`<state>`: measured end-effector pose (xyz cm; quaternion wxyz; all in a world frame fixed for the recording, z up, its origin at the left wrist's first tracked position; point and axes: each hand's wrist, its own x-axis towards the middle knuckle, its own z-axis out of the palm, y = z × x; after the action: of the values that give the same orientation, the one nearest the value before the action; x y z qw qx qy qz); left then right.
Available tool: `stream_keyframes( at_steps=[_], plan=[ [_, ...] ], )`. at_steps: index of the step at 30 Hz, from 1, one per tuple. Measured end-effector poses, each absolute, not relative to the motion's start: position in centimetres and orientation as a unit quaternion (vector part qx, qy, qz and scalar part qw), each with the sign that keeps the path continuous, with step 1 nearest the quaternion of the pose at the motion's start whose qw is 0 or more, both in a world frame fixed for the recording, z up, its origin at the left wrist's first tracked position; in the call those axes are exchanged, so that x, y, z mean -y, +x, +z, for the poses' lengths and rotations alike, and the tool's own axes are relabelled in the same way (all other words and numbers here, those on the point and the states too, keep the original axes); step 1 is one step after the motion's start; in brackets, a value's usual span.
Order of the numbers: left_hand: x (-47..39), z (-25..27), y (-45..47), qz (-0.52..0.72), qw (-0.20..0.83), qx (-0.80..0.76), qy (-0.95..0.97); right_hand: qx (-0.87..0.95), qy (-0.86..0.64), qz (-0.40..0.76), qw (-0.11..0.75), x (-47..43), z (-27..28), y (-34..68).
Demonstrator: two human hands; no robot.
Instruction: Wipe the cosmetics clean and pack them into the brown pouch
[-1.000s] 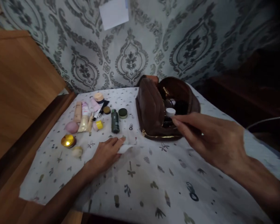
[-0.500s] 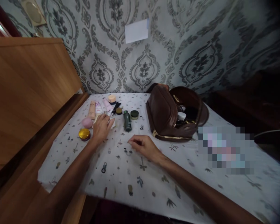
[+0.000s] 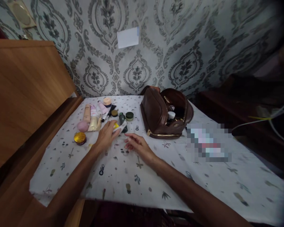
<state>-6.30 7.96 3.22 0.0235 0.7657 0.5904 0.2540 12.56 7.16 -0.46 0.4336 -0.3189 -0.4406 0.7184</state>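
My left hand is closed on a small white-and-yellow item, mostly hidden by the fingers; its kind I cannot make out. This item overlaps the dark green bottle behind it. My right hand is just to the right, its fingers loosely apart and holding nothing. A dark green jar stands beyond both hands. Left of my left hand lie a cream tube, a pink egg-shaped sponge and a gold-lidded jar.
An open brown cosmetic bag stands at the right, with a white-lidded item inside. More tubes, including a peach one, and a peach-lidded jar are at the back left. A wooden panel borders the left side.
My left hand has lifted the white-and-yellow item and carried it right, towards the green bottle, uncovering the cream tube. My right hand's fingers have spread from a pinch. The view has turned rightward.
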Motion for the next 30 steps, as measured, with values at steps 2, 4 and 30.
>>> stream_keyframes(
  at_steps=[2,4,30],
  plan=[
    [-7.0,3.4,-4.9,0.285,0.057,-0.54,0.79,0.383,-0.291,0.755,0.446,-7.0,-0.1,12.8],
    [-6.2,3.4,-3.3,0.283,0.051,-0.522,0.803,0.341,-0.272,0.78,0.449,-6.7,0.1,13.2],
    [-6.6,1.6,-2.2,0.477,0.358,-0.505,0.624,0.382,-0.235,0.805,0.389,-5.7,-0.4,14.0]
  ],
)
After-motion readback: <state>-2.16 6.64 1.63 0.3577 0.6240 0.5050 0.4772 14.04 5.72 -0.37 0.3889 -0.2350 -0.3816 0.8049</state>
